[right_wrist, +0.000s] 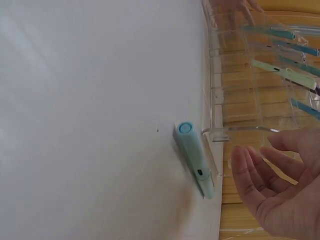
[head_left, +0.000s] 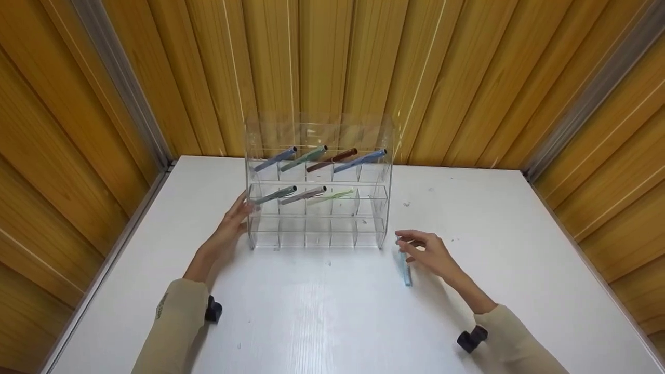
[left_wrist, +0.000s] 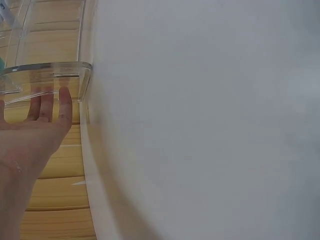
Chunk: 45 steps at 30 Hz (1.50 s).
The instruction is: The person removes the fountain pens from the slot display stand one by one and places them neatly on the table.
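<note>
A clear acrylic rack (head_left: pixel 318 232) with tiered compartments stands upright on the table. My left hand (head_left: pixel 232 221) is at its left side, with extended fingers (left_wrist: pixel 65 105) right at the clear side panel in the left wrist view. A light blue pen (right_wrist: pixel 192 151) lies on the table just off the rack's right front corner. Over the pen, my right hand (head_left: pixel 427 253) hovers with loosely bent fingers, and the right wrist view shows a gap between hand and pen. Nothing is in the right hand's grasp.
Several pens, among them a brown pen (head_left: pixel 332 160), slant in the rack's upper row. The row below holds a dark green pen (head_left: pixel 275 195), a greyish pink pen (head_left: pixel 304 195) and a light green pen (head_left: pixel 332 196). Wood-patterned panels (head_left: pixel 322 57) surround the white table (head_left: pixel 311 311).
</note>
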Available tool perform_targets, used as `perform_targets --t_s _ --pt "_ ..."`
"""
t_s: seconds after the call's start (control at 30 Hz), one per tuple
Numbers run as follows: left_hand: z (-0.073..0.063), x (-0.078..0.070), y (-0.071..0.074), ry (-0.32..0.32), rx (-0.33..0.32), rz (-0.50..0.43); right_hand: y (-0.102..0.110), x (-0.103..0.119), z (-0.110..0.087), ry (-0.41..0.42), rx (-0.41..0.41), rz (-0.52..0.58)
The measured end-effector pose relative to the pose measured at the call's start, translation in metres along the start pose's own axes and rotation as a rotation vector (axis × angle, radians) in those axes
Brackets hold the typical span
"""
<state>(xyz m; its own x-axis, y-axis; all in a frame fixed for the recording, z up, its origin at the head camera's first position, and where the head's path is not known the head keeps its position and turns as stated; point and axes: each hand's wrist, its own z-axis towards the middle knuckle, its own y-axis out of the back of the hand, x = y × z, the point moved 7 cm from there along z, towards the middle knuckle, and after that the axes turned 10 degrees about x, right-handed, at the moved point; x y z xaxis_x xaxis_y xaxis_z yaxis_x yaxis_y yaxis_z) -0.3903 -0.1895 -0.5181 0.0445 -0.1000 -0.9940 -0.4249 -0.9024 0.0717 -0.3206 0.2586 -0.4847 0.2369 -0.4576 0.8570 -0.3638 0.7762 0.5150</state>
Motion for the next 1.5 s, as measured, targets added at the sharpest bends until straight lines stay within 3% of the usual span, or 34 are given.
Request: perform_targets --t_s 0.27,0.57,0.83,1.2,1.5 --pt "-0.006 0.002 0.001 0.009 0.007 -0.005 -0.012 0.027 0.009 0.076 0.011 0.000" --pt "-0.002 -0.001 0.001 0.000 0.005 -0.003 -0.024 0.051 0.034 0.153 0.005 0.049" --pt "-0.001 -0.001 0.001 -0.001 0.005 -0.001 -0.033 0.068 0.055 0.182 -0.071 0.152" --pt "0.003 -0.001 -0.003 0.000 0.028 0.012 -0.036 0.081 0.080 0.088 -0.109 0.267" --pt "0.001 -0.001 0.000 0.028 0.003 0.015 -0.046 0.093 0.099 0.085 -0.090 0.319"
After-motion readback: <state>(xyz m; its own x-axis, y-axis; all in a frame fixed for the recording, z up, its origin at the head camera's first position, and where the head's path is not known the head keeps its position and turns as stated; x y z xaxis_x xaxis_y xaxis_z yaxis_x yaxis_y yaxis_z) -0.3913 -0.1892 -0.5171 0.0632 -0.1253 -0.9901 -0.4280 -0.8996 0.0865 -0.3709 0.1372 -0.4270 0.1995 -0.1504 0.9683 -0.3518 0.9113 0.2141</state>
